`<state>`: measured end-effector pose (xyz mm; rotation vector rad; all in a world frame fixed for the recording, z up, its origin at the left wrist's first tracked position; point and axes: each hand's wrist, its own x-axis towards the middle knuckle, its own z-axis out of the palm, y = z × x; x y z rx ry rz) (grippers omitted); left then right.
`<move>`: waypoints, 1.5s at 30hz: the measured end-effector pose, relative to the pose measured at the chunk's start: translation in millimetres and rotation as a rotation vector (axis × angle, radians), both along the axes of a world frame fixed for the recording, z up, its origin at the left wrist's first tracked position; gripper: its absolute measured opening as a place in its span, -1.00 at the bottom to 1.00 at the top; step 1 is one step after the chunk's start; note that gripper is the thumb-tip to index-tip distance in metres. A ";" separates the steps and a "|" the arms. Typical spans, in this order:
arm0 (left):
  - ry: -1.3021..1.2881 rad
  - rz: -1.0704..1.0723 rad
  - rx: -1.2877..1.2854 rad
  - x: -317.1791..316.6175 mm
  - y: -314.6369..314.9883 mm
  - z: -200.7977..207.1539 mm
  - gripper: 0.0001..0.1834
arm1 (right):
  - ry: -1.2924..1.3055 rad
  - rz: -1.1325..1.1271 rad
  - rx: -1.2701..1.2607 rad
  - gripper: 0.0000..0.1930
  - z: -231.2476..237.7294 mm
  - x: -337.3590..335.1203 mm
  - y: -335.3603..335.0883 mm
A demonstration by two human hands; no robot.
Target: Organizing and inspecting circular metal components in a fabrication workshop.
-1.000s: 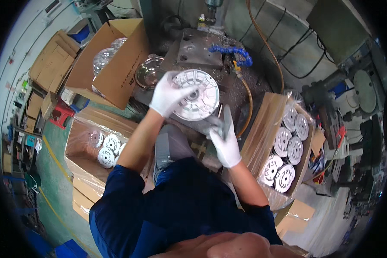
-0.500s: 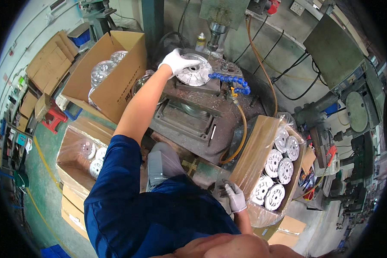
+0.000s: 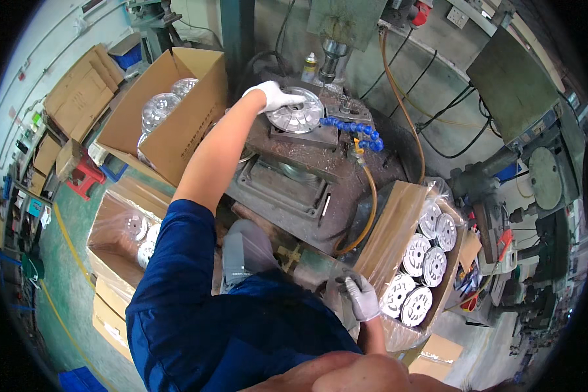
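Note:
A round, silvery cast metal disc (image 3: 295,117) with ribs and a centre hole sits on a block on the drill press table (image 3: 268,147). My left hand (image 3: 272,97), in a white glove, grips its left rim, the thumb lying over the top face. Just right of and above the disc hangs the drill chuck (image 3: 333,52). A blue segmented coolant hose (image 3: 353,125) points at the disc's right side. Low beside the right-hand carton is my gloved right hand (image 3: 362,299), its fingers curled in; what they hold, if anything, cannot be made out.
To the right, a plastic-lined carton (image 3: 389,228) holds several finished-looking discs (image 3: 434,264). A tall carton (image 3: 193,124) with shiny discs stands left, above another lined carton (image 3: 104,238). A spray can (image 3: 309,68) stands behind the disc. An orange hose (image 3: 370,209) loops down the table's right.
My left hand and the disc stay together at nearly the same spot. My right hand has shifted slightly beside the carton. The whole view has moved a little.

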<state>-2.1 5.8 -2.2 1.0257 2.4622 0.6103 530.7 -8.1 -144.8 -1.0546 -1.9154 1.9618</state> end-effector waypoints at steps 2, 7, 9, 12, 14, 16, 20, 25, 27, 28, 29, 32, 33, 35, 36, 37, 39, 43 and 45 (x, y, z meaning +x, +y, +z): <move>0.003 -0.023 -0.028 -4.0 1.7 1.4 0.07 | -0.007 0.045 0.027 -0.64 -3.4 0.0 1.0; 0.045 -0.027 -0.079 0.7 1.0 9.1 0.04 | -0.004 0.029 -0.007 -0.63 0.9 4.2 -0.4; 0.039 -0.035 -0.069 0.1 0.7 7.4 0.05 | -0.002 0.019 -0.034 -0.63 2.6 5.5 -2.5; 0.047 -0.038 -0.052 -3.5 1.7 -0.6 0.07 | 0.010 0.029 0.014 -0.62 4.6 6.2 -3.6; 0.059 -0.034 -0.041 -1.2 0.6 -0.5 0.09 | 0.021 0.027 0.008 -0.61 12.4 4.8 -5.6; 0.007 -0.034 -0.064 7.2 -3.7 4.7 0.11 | 0.011 -0.014 -0.051 -0.65 13.4 10.4 -7.9; 0.017 0.063 -0.052 10.2 -9.2 2.1 0.09 | -0.024 -0.043 -0.103 -0.69 22.0 14.0 -11.0; 0.206 0.266 0.136 31.4 -12.4 0.6 0.18 | 0.019 -0.028 0.032 -0.64 32.9 14.6 -11.9; 0.254 0.266 0.162 29.5 -12.9 -11.4 0.09 | -0.017 -0.037 0.061 -0.67 35.3 15.9 -11.6; 0.196 0.221 0.155 23.0 -11.8 -15.9 0.03 | -0.012 -0.035 0.041 -0.67 29.8 18.1 -9.1; 0.140 0.175 0.147 20.2 -10.5 -17.0 -0.02 | -0.006 -0.035 0.022 -0.66 30.9 15.7 -8.2; 0.157 0.156 0.164 20.0 -8.3 -19.3 -0.07 | 0.028 -0.047 -0.038 -0.66 39.8 12.4 -9.7; 0.151 0.146 0.151 22.0 -8.8 -17.6 -0.07 | 0.028 -0.043 -0.043 -0.66 38.7 11.9 -9.3; 0.149 0.164 0.150 22.7 -9.6 -17.4 -0.07 | 0.002 -0.028 0.022 -0.65 34.8 10.7 -9.3; 0.140 0.170 0.166 19.8 -9.5 -19.7 -0.06 | -0.001 -0.022 0.016 -0.65 32.5 10.3 -10.1; 0.132 0.176 0.184 18.4 -10.1 -22.2 -0.06 | -0.001 0.023 0.049 -0.65 30.0 10.2 -11.0; 0.124 0.173 0.176 23.0 -7.6 -16.5 -0.04 | -0.002 0.062 0.084 -0.64 26.5 11.1 -11.0; 0.119 0.185 0.193 22.1 -8.4 -18.0 0.00 | -0.015 0.098 0.072 -0.64 30.9 7.9 -6.7; 0.125 0.187 0.175 22.1 -12.6 -17.6 0.00 | -0.021 0.106 0.085 -0.63 35.7 5.2 -5.2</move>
